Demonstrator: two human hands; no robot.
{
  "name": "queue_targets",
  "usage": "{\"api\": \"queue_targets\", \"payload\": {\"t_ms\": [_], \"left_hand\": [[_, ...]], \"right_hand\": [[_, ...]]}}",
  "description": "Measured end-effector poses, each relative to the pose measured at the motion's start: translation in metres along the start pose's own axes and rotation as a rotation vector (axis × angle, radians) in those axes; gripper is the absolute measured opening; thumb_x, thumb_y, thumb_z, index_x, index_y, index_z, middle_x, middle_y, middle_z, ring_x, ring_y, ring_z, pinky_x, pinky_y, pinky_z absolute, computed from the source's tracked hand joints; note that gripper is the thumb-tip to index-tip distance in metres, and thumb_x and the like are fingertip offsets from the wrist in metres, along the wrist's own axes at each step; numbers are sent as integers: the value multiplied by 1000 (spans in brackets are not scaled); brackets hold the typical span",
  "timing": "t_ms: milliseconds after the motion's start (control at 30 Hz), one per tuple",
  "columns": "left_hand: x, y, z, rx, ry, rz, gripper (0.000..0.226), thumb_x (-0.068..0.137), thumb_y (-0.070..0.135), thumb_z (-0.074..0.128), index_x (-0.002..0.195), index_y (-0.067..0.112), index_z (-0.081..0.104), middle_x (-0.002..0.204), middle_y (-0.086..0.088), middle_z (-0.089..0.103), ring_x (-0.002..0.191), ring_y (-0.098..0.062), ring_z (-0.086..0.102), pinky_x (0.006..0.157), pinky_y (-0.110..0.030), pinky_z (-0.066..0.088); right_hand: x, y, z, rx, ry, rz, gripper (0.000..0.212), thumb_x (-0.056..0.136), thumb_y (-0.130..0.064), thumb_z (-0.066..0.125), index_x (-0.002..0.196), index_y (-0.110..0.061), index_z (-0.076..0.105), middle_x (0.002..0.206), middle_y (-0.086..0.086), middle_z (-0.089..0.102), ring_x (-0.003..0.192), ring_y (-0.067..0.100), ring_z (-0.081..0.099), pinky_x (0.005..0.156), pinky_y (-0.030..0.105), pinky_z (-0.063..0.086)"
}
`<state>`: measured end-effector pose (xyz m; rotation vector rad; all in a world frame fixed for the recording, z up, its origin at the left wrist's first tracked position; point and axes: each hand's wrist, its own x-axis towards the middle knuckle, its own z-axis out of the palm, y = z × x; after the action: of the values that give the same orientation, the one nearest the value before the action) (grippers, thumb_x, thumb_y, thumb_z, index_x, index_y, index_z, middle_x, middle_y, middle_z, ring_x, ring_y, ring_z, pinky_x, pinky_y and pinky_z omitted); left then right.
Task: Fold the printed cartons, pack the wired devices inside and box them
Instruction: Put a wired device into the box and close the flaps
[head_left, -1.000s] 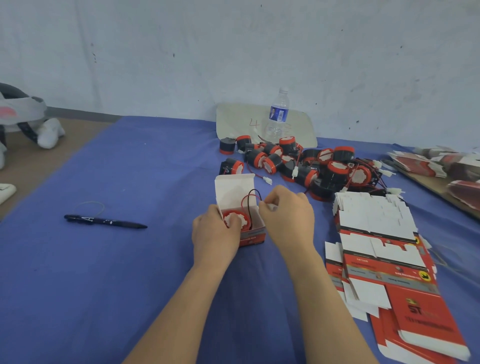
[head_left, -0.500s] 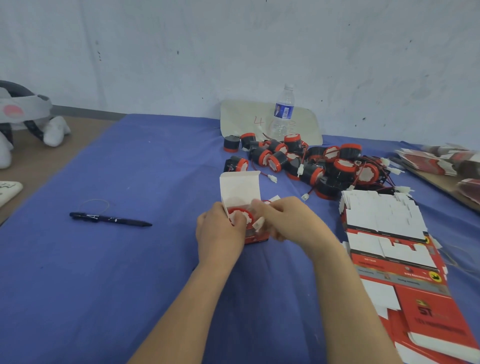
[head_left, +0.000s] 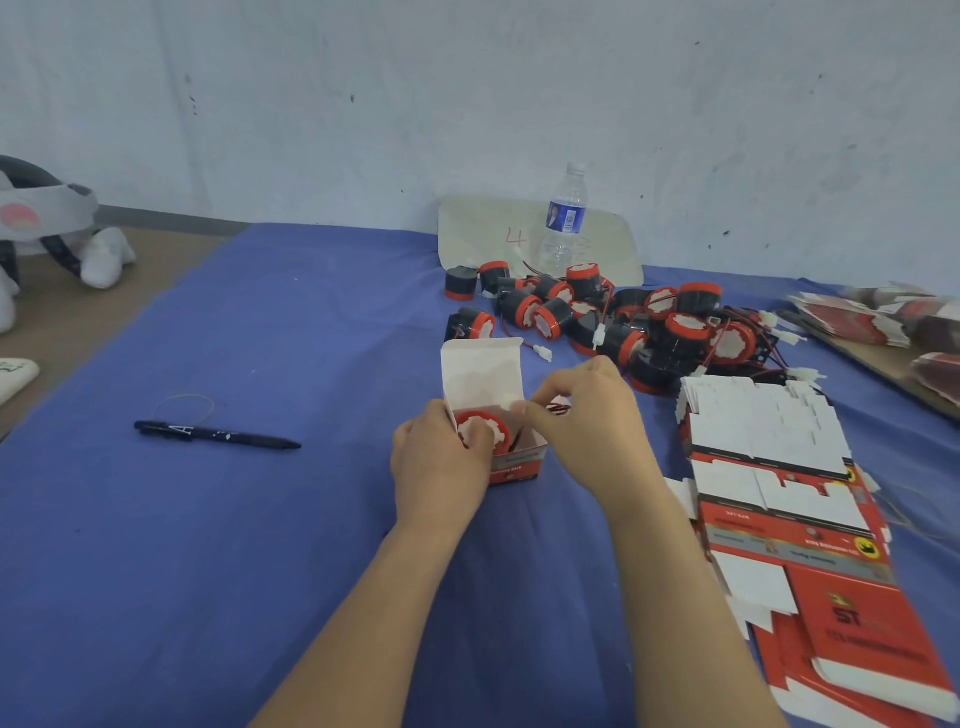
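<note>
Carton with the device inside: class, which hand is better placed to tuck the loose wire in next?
Right hand, probably: its fingers pinch the wire at the open rim of the carton, while the left hand grips its side.

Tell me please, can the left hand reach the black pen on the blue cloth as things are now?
Probably yes. The pen lies to the left of the left hand, on open blue cloth, with nothing between them. But the left hand grips the carton, so it must let go first.

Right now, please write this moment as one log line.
step: packing device in carton | left hand: grips carton | right hand: pinches white piece at rim | lid: open
</note>
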<state>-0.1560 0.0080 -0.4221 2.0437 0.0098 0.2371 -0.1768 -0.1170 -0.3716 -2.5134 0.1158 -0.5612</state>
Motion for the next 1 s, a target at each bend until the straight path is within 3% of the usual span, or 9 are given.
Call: {"api": "queue_targets", "payload": {"t_ms": [100,167,233,333,500,700,767,867,1000], "left_hand": [[0,0,0,18,6,2,14,92,28,51,103,20,49,106,-2,59,109,-25,54,86,-44,53],[-1,1,0,34,7,7,11,92,28,50,100,22,45,101,1,54,109,-24,52,86,-44,52],[-1,2,-1,44,7,12,10,92,28,49,98,21,43,97,2,52,109,-25,52,86,-44,52],[-2,3,-1,59,11,18,11,93,29,48,96,20,42,96,1,51,106,-25,53,85,-44,52],[-1,2,-1,52,18,10,12,93,30,48,97,20,43,98,-1,55,104,-26,55,84,-45,52],[-1,1,-1,40,20,15,12,93,30,49,96,21,42,94,1,52,105,-27,55,85,-46,52],[-1,1,-2,32,18,16,12,94,31,50,96,21,43,93,2,53,105,-27,55,84,-46,52],[-2,1,-1,21,20,19,12,93,30,50,95,19,45,93,1,54,104,-29,55,84,-46,52],[-2,1,0,24,28,29,11,92,27,50,95,16,47,95,-2,58,102,-28,56,84,-47,51]], "right_hand": [[0,-3,6,37,19,45,23,90,-29,63,79,-8,66,79,7,63,77,24,59,69,37,49],[0,-4,11,22,15,81,23,92,-26,60,81,-6,64,77,9,65,76,26,61,72,36,46],[1,-5,16,21,22,104,20,92,-22,57,83,-5,62,78,11,65,73,27,60,67,37,48],[2,-8,22,64,23,126,13,92,-17,52,83,-8,56,76,9,62,65,21,53,55,31,43],[2,-6,25,109,-54,97,6,92,-17,53,97,-19,55,76,3,64,67,18,56,55,30,45],[0,-1,15,111,-204,-41,8,90,-23,59,87,-23,67,83,-9,66,74,6,58,61,15,46],[-1,0,13,114,-242,-85,10,90,-28,62,91,-21,69,83,-10,65,74,4,57,63,13,45],[-1,-2,16,46,-215,-96,17,94,-27,58,104,-18,66,89,-5,66,82,11,58,72,24,50],[-3,-9,25,48,-87,-32,35,96,-17,49,131,-19,46,85,6,61,81,22,55,67,32,45]]}}
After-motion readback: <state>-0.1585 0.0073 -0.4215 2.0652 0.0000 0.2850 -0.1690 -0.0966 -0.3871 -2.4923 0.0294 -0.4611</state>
